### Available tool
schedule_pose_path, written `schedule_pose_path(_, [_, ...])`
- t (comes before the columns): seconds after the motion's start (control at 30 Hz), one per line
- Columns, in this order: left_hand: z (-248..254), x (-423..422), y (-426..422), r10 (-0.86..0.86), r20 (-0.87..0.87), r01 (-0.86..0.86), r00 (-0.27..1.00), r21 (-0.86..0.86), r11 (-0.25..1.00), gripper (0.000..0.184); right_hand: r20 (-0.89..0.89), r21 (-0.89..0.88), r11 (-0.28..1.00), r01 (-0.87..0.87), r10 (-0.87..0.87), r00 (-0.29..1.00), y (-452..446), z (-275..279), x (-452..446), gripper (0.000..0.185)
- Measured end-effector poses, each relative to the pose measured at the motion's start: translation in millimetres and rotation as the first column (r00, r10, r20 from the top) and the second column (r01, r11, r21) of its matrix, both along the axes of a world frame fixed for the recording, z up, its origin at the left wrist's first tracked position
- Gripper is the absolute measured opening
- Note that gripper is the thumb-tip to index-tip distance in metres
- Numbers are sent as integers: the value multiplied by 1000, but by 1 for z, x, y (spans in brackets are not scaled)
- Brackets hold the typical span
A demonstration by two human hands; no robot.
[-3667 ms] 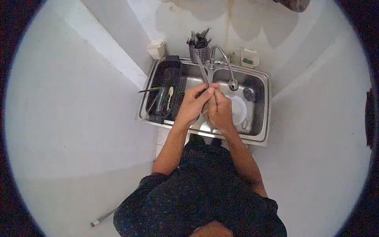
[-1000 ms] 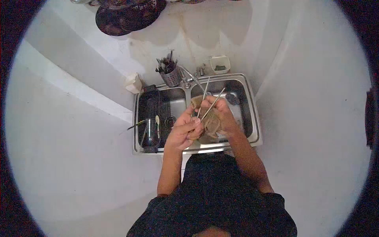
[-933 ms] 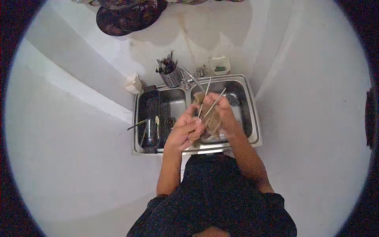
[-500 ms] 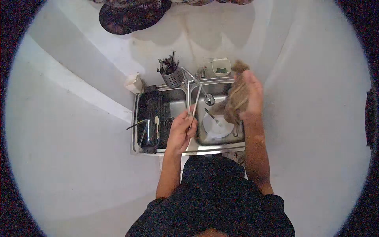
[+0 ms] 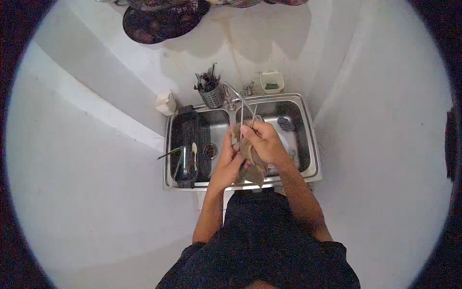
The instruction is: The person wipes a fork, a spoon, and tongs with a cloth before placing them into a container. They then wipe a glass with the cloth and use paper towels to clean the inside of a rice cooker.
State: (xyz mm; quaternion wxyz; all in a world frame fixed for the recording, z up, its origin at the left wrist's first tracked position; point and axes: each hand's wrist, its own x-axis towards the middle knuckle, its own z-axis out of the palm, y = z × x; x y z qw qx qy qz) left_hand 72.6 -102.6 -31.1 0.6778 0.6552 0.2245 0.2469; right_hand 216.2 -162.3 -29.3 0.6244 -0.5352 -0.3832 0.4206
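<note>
"So, where are the metal tongs?"

"Over the sink; our right hand clamps its fingers on them with brown cloth; our left hand's grip is hidden."

"They look light, stiff, perhaps slippery; we'd hold them low."

Two thin metal sticks are held slightly apart over the sink, pointed away from the body. A brown cloth is bunched at their near ends, its lower edge hanging.
</note>
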Motion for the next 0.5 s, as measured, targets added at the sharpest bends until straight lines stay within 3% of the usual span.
schedule_pose_path(0.1, [5,-7,3,-59,91,59,994,5,998,79,232,99,994,51,-73,970,3,-3,-6,31])
schedule_pose_path(0.17, [0,-21,11,-99,32,96,995,99,991,74,347,139,985,99,-142,927,2,-3,-12,32])
schedule_pose_path(0.2, [-2,-26,19,-71,30,68,997,106,992,71,352,76,997,5,-31,936,1,-7,-7,27])
schedule_pose_path(0.3, [2,-35,40,108,61,-109,992,20,994,64,425,1,997,-72,64,903,0,-12,-12,26])
schedule_pose_path(0.33, [7,-37,39,134,97,-135,986,8,991,56,360,40,986,-162,137,923,0,-9,-17,26])
schedule_pose_path(0.43, [25,-35,37,-93,-45,92,995,-27,995,51,416,52,943,-329,279,865,0,-7,-28,30])
schedule_pose_path(0.47, [20,-34,39,-137,-131,143,982,36,989,46,418,-50,946,-321,312,853,2,-11,-32,27])
schedule_pose_path(0.5, [17,-32,41,-182,-84,181,980,-22,983,46,436,15,943,-333,293,851,3,-13,-34,26])
